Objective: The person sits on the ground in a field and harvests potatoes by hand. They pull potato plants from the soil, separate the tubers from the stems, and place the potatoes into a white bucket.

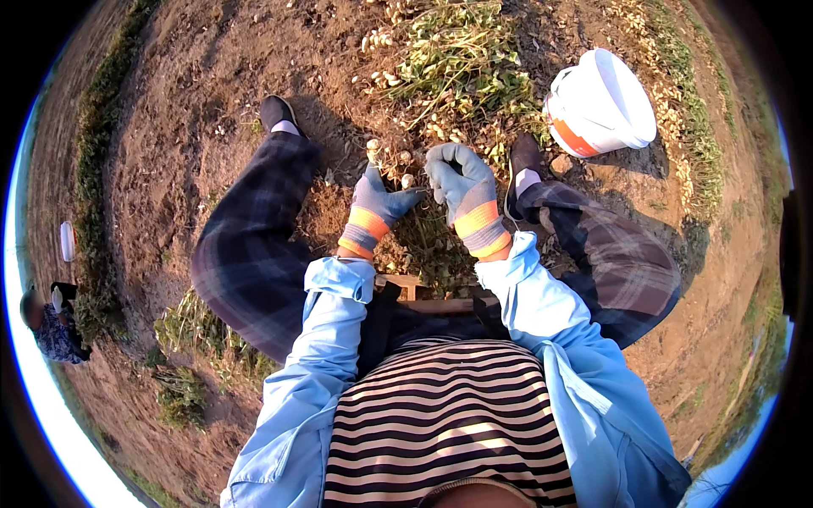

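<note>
My left hand, in a grey-blue work glove with an orange-banded cuff, has its thumb and a finger spread around a small cluster of peanut pods. Whether it grips the pods' stems cannot be made out. Just to the right is my right hand in a matching glove. Its fingers curl towards the thumb in a loose ring, and anything inside the curl is hidden. Beyond both hands lies a heap of pulled peanut plants, leafy stems with pale pods around its edges. More leafy stems lie below my hands, between my legs.
Beyond my right foot, a white plastic bucket with an orange band leans on the soil. Peanut plants lie in a row at the right. Another person sits at the far left near a white bucket and a dark green plant row.
</note>
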`<state>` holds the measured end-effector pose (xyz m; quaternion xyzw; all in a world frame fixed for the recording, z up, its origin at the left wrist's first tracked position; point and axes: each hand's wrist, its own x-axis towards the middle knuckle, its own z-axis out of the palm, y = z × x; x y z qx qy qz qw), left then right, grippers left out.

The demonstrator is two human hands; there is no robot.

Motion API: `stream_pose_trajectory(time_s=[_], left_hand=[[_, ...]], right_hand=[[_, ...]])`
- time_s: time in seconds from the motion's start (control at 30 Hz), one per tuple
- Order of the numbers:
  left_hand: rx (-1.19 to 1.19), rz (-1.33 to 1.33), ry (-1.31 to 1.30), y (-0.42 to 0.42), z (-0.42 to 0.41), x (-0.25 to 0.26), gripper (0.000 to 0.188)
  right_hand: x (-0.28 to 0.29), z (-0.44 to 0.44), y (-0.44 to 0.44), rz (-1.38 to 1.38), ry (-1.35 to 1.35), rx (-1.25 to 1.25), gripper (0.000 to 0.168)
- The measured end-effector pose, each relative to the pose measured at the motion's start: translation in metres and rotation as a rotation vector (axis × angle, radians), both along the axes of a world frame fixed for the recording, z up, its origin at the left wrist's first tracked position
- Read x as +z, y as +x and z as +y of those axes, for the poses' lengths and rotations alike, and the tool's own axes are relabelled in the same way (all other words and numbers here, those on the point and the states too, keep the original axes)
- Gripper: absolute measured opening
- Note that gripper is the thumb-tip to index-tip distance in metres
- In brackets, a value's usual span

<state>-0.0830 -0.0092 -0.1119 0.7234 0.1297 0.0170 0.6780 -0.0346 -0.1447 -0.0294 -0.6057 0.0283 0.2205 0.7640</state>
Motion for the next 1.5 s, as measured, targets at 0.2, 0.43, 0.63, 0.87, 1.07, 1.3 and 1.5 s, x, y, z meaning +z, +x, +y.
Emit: stream_pose_trajectory(time_s=[0.2,0.43,0.63,0.87,1.07,1.3,1.5], left_hand=[[0.073,0.042,0.068,0.005,-0.010,0.009,0.050],[0.064,0.097,-0.002,-0.001,0.002,-0.007,0.058],[-0.053,0.123,-0.065,-0.001,0.003,-0.021,0.052],[-0.041,0.118,-0.374,0.002,0.016,-0.135,0.051],[0.098,0.157,-0.397,0.000,0.014,-0.135,0.058],[-0.013,0.096,-0.133,-0.001,-0.003,0.005,0.056],[-0.022,0.066,-0.233,0.001,-0.010,0.028,0.049]], right_hand=[[0.004,-0.001,0.000,-0.954,-0.734,0.081,0.009],[0.024,-0.017,0.031,-0.868,-0.558,0.159,0.012],[-0.018,-0.009,0.010,-0.979,-0.647,0.584,0.021],[-0.022,0.002,0.006,-1.147,-0.696,0.435,0.018],[-0.021,0.005,0.004,-1.051,-0.747,0.471,0.014],[-0.029,-0.005,0.007,-0.765,-0.531,0.361,0.013],[-0.025,-0.008,0.014,0.203,0.287,-0.049,0.010]])
